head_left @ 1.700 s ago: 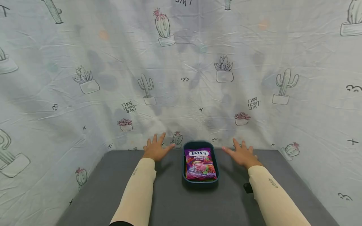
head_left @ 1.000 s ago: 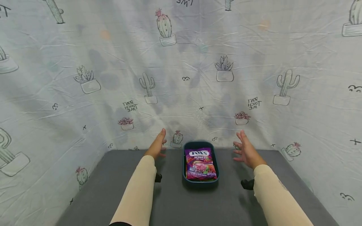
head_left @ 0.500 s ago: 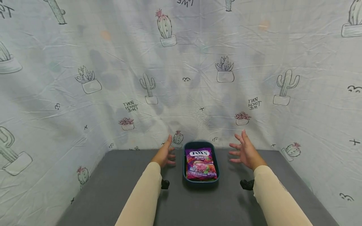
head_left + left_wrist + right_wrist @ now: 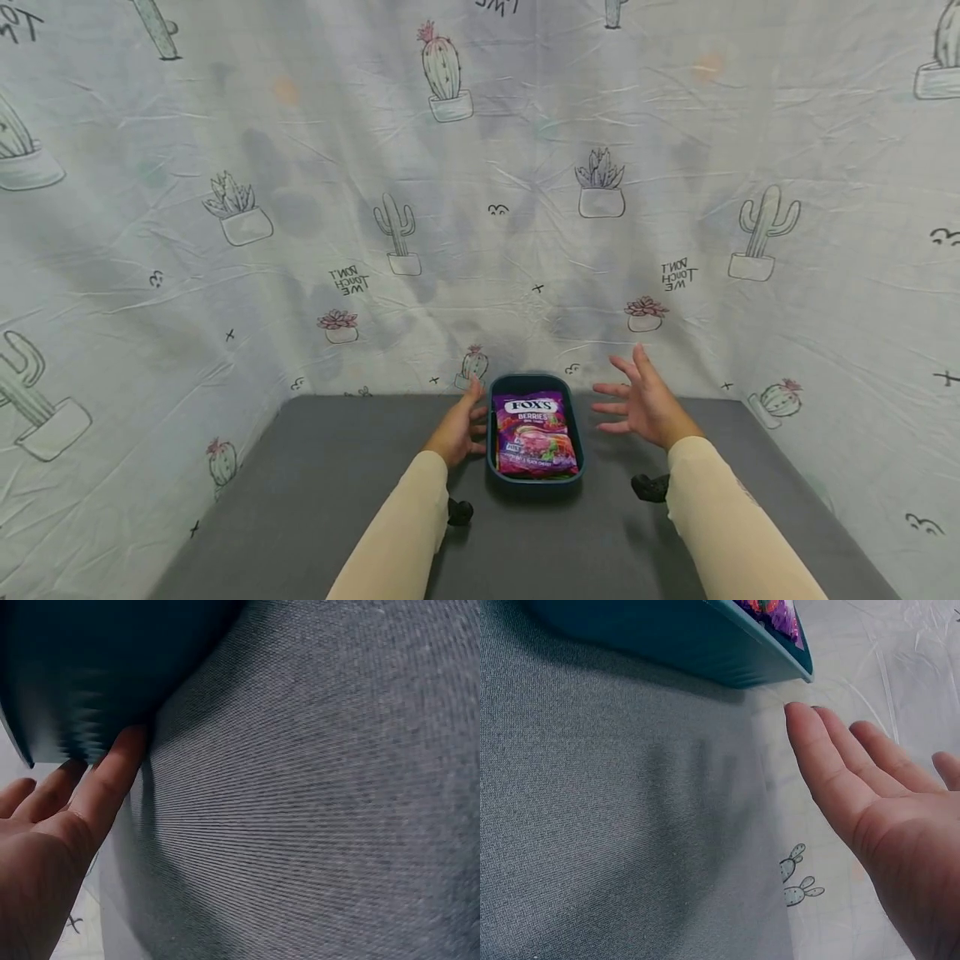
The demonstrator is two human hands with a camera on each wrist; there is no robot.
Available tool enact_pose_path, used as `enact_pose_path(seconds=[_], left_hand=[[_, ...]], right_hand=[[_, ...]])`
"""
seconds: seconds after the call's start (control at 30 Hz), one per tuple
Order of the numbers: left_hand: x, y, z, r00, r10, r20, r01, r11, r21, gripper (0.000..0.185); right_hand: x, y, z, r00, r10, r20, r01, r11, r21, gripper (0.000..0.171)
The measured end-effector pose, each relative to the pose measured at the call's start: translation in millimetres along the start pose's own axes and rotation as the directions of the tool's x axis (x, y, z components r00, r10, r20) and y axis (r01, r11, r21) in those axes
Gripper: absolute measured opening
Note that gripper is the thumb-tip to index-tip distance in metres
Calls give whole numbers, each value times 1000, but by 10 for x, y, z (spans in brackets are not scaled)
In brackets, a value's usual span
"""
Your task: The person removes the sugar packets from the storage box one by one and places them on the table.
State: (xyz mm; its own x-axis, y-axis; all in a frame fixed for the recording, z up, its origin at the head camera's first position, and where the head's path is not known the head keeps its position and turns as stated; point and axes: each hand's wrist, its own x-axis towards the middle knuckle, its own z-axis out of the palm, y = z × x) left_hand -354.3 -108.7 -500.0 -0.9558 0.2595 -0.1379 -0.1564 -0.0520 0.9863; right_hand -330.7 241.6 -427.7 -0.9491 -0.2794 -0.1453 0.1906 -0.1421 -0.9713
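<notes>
Neither of my hands grips anything. I go from the biggest thing down. At 12 o'clock, and round both sides, hangs the wrinkled pale cloth backdrop printed with cactus drawings [image 4: 480, 167]. Below it lies the flat dark grey fabric-covered table [image 4: 315, 500]. At the table's 12 o'clock edge, close to the backdrop, stands the dark teal oval plastic tray [image 4: 534, 487]. Inside the tray lies the purple foil candy bag with white lettering [image 4: 534, 435]. My left hand [image 4: 459, 427] is at the tray's 9 o'clock side, fingers [image 4: 112, 776] straight and touching its wall. My right hand [image 4: 643, 405] is at 3 o'clock, spread wide open, near the tray but apart from it.
</notes>
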Motion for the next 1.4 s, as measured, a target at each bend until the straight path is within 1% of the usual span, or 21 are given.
enact_pose_path(seconds=[0.07,0.2,0.27,0.33,0.7,0.87,1.0,1.13,1.3,1.4], left_hand=[[8,-19,12,1000,-7,-6,7,1000,19,102],[29,-52,25,1000,-7,9,7,999,44,82],[36,-72,28,1000,-7,16,6,999,42,72],[38,-88,30,1000,-7,14,6,999,44,69],[56,-132,58,999,-10,35,8,998,56,70],[67,-137,52,999,-5,43,3,999,50,69],[66,-145,47,999,-2,43,0,999,43,68],[58,-155,55,999,1,54,-2,1000,31,68],[19,-176,-25,998,5,61,-5,1000,8,69],[18,-190,-71,998,11,57,-11,1000,-3,68]], right_hand=[[0,-5,-2,1000,2,5,-2,1000,4,105],[-2,-6,1,1000,8,23,-8,1000,1,105],[-2,0,11,999,19,42,-19,1000,0,105],[-2,9,27,998,32,56,-32,999,1,104],[-38,49,125,988,70,135,-73,997,18,99],[3,16,229,988,94,120,-94,996,-8,100],[16,-15,325,988,109,105,-104,993,-56,101],[26,-17,391,990,124,71,-116,988,-101,103],[126,10,535,987,144,74,-133,982,-136,107],[181,8,620,984,163,72,-151,978,-147,112]])
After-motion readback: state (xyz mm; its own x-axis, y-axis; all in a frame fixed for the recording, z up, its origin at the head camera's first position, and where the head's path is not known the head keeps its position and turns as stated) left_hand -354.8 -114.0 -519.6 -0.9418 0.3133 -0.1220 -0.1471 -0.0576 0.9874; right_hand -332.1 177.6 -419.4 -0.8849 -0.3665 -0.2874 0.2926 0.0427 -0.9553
